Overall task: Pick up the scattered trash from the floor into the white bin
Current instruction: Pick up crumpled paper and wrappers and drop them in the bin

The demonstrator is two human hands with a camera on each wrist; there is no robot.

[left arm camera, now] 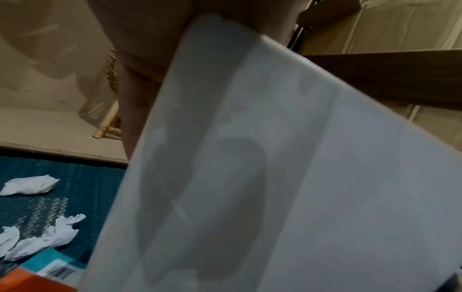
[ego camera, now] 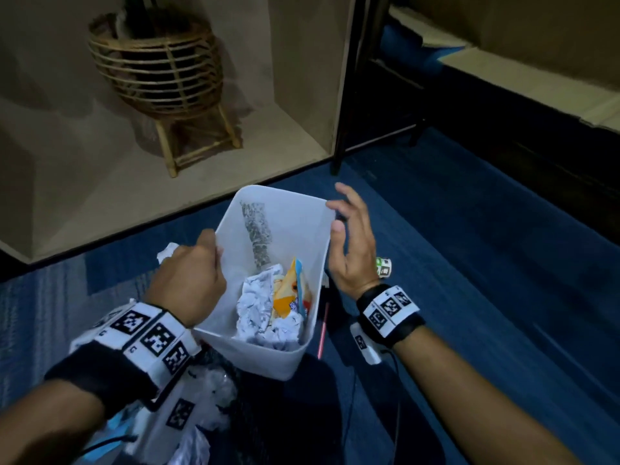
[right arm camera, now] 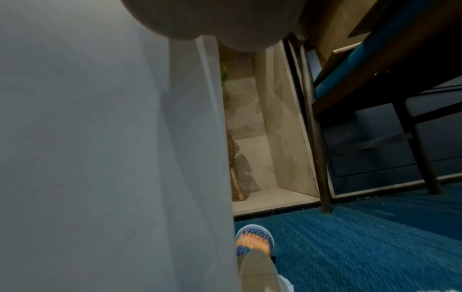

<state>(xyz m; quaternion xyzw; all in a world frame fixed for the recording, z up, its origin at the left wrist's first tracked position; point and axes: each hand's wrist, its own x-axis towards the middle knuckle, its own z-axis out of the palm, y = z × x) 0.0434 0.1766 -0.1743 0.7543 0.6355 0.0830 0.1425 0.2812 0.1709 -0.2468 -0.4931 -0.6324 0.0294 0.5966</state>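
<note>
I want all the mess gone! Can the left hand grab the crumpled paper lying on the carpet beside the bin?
Probably not yet: the left hand grips the white bin's rim. The crumpled paper lies uncovered on the carpet, so letting go should free it.

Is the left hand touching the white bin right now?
Touching. In the head view the left hand grips the near-left rim of the white bin, fingers curled over its edge; the left wrist view shows the bin wall pressed against the hand.

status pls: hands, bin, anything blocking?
Left hand grips white bin rim; right hand open beside the far rim. Bin holds crumpled paper; tissues still on carpet. Nothing blocking.
</note>
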